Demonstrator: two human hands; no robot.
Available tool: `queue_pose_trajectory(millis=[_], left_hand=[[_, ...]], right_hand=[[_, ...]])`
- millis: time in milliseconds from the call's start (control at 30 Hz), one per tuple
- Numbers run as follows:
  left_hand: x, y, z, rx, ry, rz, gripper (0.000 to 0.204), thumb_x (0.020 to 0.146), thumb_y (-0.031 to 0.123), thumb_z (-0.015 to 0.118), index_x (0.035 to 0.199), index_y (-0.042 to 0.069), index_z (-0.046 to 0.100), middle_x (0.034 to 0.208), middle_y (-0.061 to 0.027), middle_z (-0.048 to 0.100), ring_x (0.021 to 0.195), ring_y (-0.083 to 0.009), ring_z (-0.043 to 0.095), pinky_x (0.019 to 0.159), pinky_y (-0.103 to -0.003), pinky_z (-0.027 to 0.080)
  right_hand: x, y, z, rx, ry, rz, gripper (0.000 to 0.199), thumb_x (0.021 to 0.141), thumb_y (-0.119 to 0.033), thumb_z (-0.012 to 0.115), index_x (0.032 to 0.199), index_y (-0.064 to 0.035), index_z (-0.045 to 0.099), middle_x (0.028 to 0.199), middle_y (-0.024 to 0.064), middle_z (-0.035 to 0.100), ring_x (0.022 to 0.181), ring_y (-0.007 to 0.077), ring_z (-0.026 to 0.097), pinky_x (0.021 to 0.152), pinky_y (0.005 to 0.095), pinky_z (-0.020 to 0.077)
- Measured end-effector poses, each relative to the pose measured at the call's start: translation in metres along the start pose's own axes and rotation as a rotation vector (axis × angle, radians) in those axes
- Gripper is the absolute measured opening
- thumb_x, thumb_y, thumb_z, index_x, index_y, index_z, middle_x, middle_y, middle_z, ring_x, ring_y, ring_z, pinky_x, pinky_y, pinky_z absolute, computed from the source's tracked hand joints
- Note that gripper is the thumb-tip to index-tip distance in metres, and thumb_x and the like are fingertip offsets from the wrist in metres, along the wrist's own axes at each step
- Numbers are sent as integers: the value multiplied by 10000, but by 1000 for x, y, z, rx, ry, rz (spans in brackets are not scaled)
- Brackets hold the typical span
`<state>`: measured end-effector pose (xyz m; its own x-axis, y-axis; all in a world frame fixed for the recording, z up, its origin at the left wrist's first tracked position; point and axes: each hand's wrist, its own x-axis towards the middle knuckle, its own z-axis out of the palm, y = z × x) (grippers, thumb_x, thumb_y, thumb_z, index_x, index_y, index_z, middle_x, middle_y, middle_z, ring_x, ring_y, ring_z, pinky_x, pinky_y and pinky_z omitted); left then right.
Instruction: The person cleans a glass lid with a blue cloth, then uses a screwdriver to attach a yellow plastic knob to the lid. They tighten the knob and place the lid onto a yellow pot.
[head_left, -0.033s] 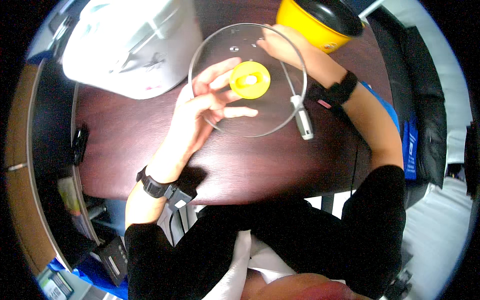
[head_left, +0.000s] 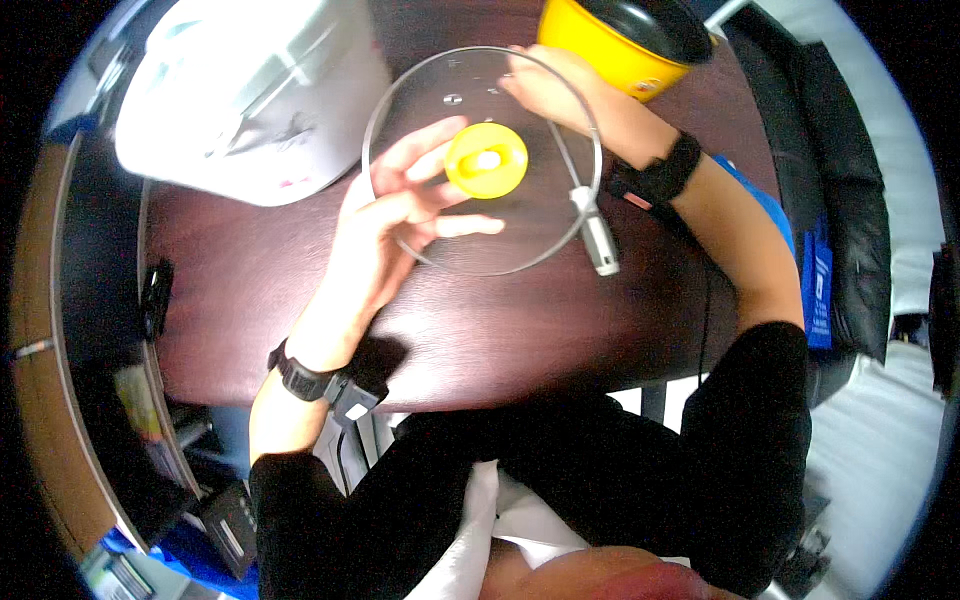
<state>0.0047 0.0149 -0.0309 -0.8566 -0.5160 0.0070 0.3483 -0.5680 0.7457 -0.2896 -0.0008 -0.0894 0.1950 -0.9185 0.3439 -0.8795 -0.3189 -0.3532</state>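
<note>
A round clear glass lid (head_left: 540, 222) with a metal rim and a yellow knob (head_left: 487, 161) is held above the table. Through the glass I see my left hand (head_left: 405, 195), its fingers bent around the underside near the knob and one finger stretched below it. At the far rim, my right hand (head_left: 545, 85) has its fingers curled on the lid's edge; their exact grip is partly hidden. A screwdriver (head_left: 597, 235) with a grey and white handle lies by the lid's right side, its shaft showing through the glass.
Beyond my right hand stands a yellow pot (head_left: 610, 50) with a dark inside. A large white container (head_left: 250, 110) occupies the far left of the dark brown table (head_left: 480, 340). Blue packaging (head_left: 818, 290) and a black padded seat (head_left: 850, 200) are at the right.
The whole view has shifted slightly, so the lid, hands and pot appear a little further left. My grip on the lid looks the same.
</note>
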Motion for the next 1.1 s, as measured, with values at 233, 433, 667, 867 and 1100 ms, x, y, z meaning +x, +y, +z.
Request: queue_pose_trajectory(millis=[233, 433, 667, 867, 1100], left_hand=[[-5, 3, 7, 67, 73, 12, 743, 673, -5, 439, 1401, -76, 312, 1380, -249, 437, 1211, -389, 508, 900, -548, 527], [-2, 2, 7, 65, 66, 20, 726, 694, 10, 454, 1400, -74, 312, 1378, -242, 441, 1201, -381, 517, 901, -553, 524], [-2, 1, 2, 20, 61, 113, 647, 736, -18, 407, 1374, -94, 328, 1368, -248, 436, 1179, -356, 539, 887, -530, 539], [-5, 2, -2, 114, 128, 99, 733, 690, 61, 486, 1394, -67, 326, 1386, -217, 431, 1202, -352, 515, 906, -533, 529], [-5, 4, 1, 171, 123, 127, 704, 707, 72, 471, 1385, -67, 341, 1398, -221, 411, 1193, -370, 517, 905, -528, 530]], right_hand=[[13, -33, -10, 435, -18, 8, 193, 901, -145, 526, 771, -4, 510, 647, 138, 474, 597, 185, 495, 569, 354, 428], [7, -27, -8, 313, 205, -107, 198, 858, -175, 566, 743, -14, 554, 647, 172, 530, 587, 301, 559, 561, 394, 453], [-33, -57, -87, 22, 106, 72, 90, 897, -83, 611, 932, -1, 628, 749, 59, 629, 660, 77, 588, 605, 226, 476], [-52, -100, -104, 10, 312, 18, 114, 847, -101, 660, 930, -26, 638, 690, 55, 596, 568, 107, 554, 538, 248, 456], [-41, -155, -87, 190, 56, 155, 104, 857, -125, 648, 904, -37, 619, 650, 75, 584, 537, 145, 555, 509, 279, 433]])
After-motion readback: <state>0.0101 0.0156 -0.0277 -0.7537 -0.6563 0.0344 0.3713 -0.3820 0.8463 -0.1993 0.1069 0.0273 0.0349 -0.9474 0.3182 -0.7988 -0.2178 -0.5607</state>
